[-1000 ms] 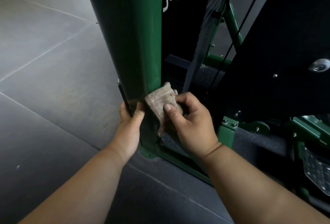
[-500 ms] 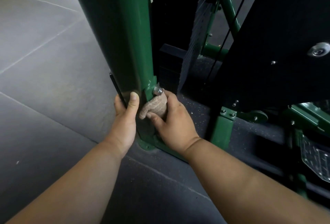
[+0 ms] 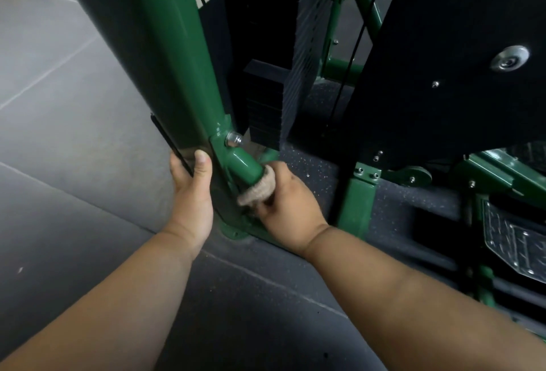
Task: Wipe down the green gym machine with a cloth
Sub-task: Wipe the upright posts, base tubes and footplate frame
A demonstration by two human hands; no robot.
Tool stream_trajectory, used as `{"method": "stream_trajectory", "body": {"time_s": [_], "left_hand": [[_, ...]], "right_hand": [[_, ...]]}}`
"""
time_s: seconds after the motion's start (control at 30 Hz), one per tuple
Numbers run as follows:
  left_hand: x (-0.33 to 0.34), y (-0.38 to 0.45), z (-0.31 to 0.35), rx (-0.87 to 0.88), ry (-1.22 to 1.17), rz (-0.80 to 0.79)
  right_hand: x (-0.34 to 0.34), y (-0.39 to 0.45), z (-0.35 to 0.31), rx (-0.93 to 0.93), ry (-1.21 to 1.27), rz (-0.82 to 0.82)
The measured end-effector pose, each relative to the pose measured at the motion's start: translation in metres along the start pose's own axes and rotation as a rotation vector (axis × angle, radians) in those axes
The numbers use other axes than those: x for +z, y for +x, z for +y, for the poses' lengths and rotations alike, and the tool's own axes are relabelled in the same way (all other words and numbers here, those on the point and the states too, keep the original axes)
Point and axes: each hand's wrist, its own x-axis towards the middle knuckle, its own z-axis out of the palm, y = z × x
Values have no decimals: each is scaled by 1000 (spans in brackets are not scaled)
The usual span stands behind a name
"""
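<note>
Head view: frame centre, base of green post [image 3: 177,75].
Left hand [image 3: 192,190]: fingers wrapped round post's lower edge, thumb flat on front face.
Right hand [image 3: 286,199]: fingers curled, gripping cloth [image 3: 257,190].
Cloth: beige, bunched, pressed on short green tube [image 3: 245,165] just below bolt [image 3: 233,138].
Floor [image 3: 74,134]: grey tiles, left of frame.

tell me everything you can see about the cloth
The cloth is beige, a soft towel-like fabric, bunched into a thick roll. The right hand grips it and presses it around the short green tube at the base of the green upright post, low near the floor. Most of it is hidden inside the hand.
</note>
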Motion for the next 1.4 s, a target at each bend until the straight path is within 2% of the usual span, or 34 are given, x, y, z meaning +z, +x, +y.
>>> {"method": "stream_trajectory", "body": {"time_s": [0.13, 0.27, 0.4, 0.5, 0.6, 0.73, 0.77, 0.83, 0.87, 0.93, 1.07, 1.23, 1.4], "left_hand": [[-2, -1, 2, 20, 10, 2], [0, -5, 6, 47, -9, -10], [3, -5, 4, 21, -11, 6], [3, -2, 1, 37, 20, 26], [5, 0, -2, 25, 48, 32], [3, 2, -3, 6, 61, 39], [2, 2, -3, 2, 58, 35], [1, 0, 1, 11, 57, 29], [1, -2, 3, 16, 54, 27], [0, -7, 7, 16, 34, 7], [-1, -11, 12, -49, 18, -45], [0, -11, 9, -112, -26, -55], [4, -13, 13, -128, -29, -56]], "right_hand": [[4, 12, -20, -5, 104, 72], [-1, -8, 24, 159, 141, -126], [-17, -60, 101, 426, 376, -340], [-25, -73, 125, 564, 499, -402], [-10, -43, 107, 498, 551, -394], [-6, 18, 26, 299, 745, -403], [-9, 31, 15, 296, 775, -439], [-11, 44, 18, 423, 864, -481], [-12, 44, 26, 505, 867, -470], [-13, 40, 42, 584, 721, -415], [-18, 29, 61, 546, 475, -479], [-19, 11, 92, 706, 484, -621], [-21, 26, 79, 661, 424, -706]]}}
